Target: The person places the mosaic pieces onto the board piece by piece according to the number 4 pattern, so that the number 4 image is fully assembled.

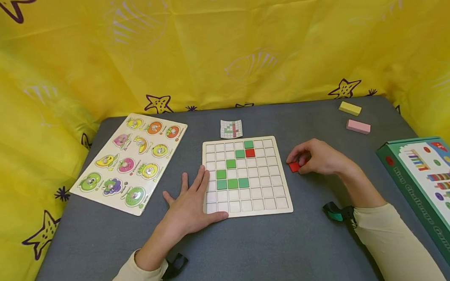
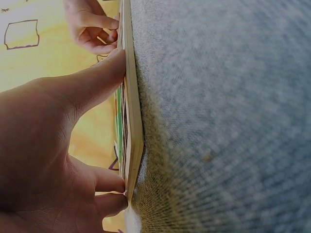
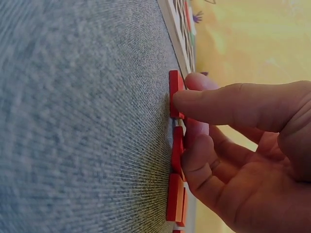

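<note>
A pale wooden grid board [image 1: 266, 192] lies on the table, with several green tiles [image 1: 232, 183] and one red square [image 1: 250, 153] in its cells. My left hand [image 1: 186, 210] rests at the board's lower left corner, fingers spread along the left edge and thumb on the near edge. To the right of the board, my right hand [image 1: 319, 157] pinches a red tile [image 3: 174, 92] between thumb and fingers, down at the table surface. Several more red tiles [image 3: 175, 196] lie beside and under that hand; the head view mostly hides them.
Behind the board lies a small printed grid card [image 1: 231, 129]. A fruit picture board [image 1: 113, 163] is at the left. Yellow [image 1: 349, 108] and pink [image 1: 358, 126] blocks sit at the back right, and a green game box [image 1: 423, 215] at the right edge. A yellow cloth [image 1: 220, 43] hangs behind.
</note>
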Tool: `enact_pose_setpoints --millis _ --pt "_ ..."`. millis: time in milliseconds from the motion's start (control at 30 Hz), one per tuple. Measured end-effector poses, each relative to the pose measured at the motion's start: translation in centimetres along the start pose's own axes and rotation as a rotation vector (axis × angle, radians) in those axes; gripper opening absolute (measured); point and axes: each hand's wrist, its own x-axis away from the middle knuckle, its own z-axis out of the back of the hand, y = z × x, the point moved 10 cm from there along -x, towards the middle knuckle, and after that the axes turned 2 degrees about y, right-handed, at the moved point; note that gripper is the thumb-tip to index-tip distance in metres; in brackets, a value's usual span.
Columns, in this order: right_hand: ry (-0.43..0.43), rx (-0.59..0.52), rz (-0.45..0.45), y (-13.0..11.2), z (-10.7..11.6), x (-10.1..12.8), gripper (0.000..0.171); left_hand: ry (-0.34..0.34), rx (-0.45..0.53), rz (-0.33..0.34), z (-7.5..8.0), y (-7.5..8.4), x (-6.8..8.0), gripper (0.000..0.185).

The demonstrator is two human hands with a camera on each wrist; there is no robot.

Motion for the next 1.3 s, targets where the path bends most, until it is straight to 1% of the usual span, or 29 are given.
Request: enact_pose_setpoints --millis 267,633,1000,1300 --pt "0.030 0.047 -0.020 0.1 0.2 -0.1 0.033 0.005 0.003 -0.005 0.2 0.0 0.1 0.124" --pt "0.059 0.098 -0.002 0.0 0.5 -0.2 0.028 0.007 0.004 0.000 0.2 -0.1 0.2 0.123" --pt "0.090 0.068 0.003 -0.6 0.7 -0.1 0.027 0.006 -0.005 -0.003 0.0 -0.1 0.0 0.124" --pt "0.120 0.039 0.019 -1.2 0.8 0.0 0.026 0.007 0.002 -0.003 0.1 0.0 0.2 0.123"
